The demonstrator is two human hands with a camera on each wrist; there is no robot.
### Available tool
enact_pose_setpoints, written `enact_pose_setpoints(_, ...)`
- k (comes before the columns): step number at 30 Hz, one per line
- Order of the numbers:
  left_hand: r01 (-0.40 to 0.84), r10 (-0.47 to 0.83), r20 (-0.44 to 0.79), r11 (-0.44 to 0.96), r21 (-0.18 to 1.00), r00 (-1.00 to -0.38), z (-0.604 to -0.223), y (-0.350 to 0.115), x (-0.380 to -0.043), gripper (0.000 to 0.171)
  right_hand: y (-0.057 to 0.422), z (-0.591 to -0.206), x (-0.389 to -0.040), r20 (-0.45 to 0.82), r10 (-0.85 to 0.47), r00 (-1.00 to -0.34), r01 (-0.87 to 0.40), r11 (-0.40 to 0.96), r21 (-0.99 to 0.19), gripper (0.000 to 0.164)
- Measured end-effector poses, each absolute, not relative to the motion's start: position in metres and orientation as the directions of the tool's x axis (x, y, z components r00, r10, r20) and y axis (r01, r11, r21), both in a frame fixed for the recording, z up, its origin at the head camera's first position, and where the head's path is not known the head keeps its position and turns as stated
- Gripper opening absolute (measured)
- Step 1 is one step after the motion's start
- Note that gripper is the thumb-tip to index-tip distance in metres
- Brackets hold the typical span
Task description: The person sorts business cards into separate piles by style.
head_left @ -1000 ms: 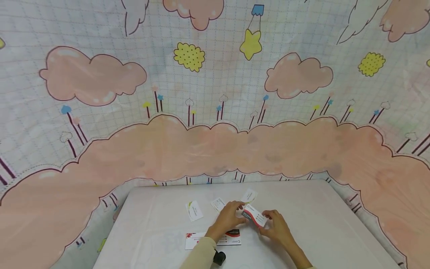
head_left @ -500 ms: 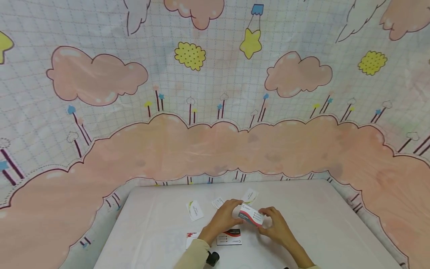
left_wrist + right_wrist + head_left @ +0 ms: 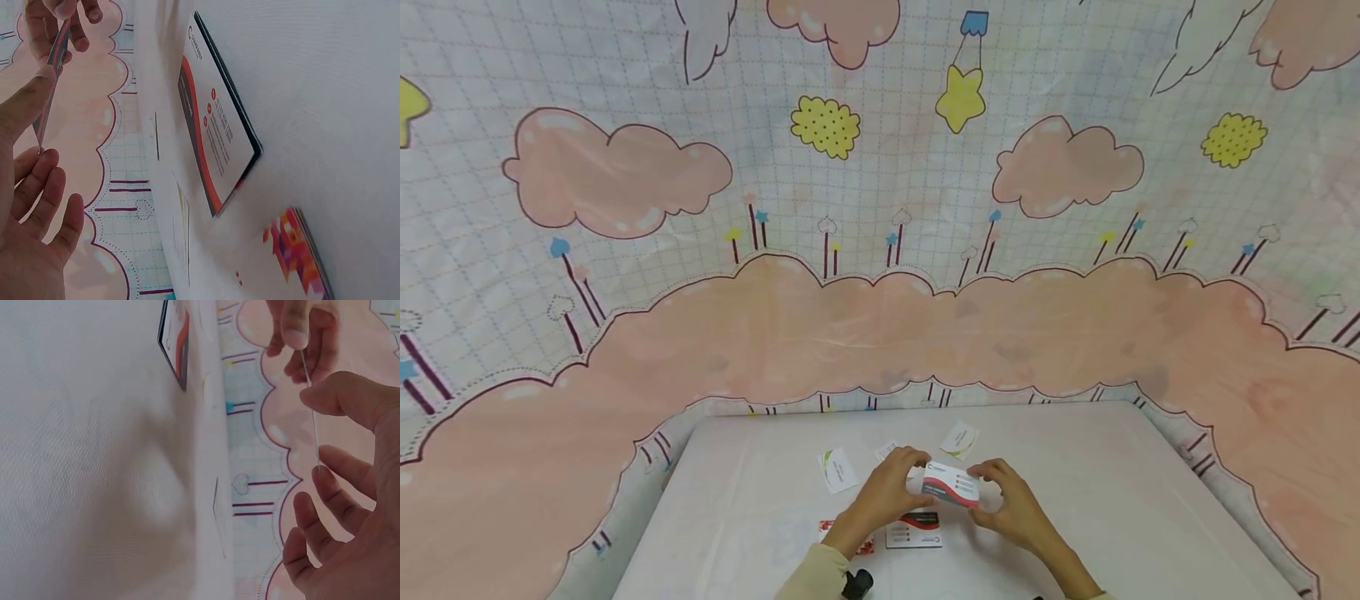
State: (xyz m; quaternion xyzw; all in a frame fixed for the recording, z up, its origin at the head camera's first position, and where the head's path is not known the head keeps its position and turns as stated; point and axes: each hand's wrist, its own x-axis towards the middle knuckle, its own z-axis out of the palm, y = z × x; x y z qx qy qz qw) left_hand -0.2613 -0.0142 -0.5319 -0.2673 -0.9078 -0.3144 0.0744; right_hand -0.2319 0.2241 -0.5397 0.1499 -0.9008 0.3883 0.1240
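Observation:
A white business card [image 3: 951,485] with a red and dark grey wave is held up over the table between both hands. My left hand [image 3: 883,496] pinches its left end, and my right hand [image 3: 1015,508] pinches the right end. Seen from the right wrist, the card [image 3: 315,434] is edge-on, thin and upright between thumb and fingertips. Below the hands lies a stack of matching business cards [image 3: 209,119]. Beside it is a second stack, with an orange and purple pattern [image 3: 300,256], which my left forearm partly covers in the head view.
Toward the back of the white table [image 3: 745,483] lie white cards with green trim: one at the left [image 3: 837,471], one at the right [image 3: 958,439]. Another card [image 3: 887,451] between them is partly hidden by my left hand. A cloud-patterned cloth [image 3: 865,333] hangs behind.
Both hands have shifted a little to the left with the card. The card has turned from a slant to nearly level, facing the head camera.

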Motion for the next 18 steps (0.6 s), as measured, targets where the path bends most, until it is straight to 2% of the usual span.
enact_pose_setpoints(13,0.551,0.409,0.371,0.657,0.514,-0.834,-0.535,-0.030,-0.248,0.059,0.220,-0.536,-0.231,0.296,-0.280,-0.913,-0.408,0.627,-0.664,0.049)
enact_pose_setpoints(18,0.541,0.405,0.360,0.666,0.514,-0.840,-0.537,-0.037,-0.242,0.061,0.218,-0.539,-0.232,0.263,-0.297,-0.918,-0.395,0.625,-0.673,0.048)
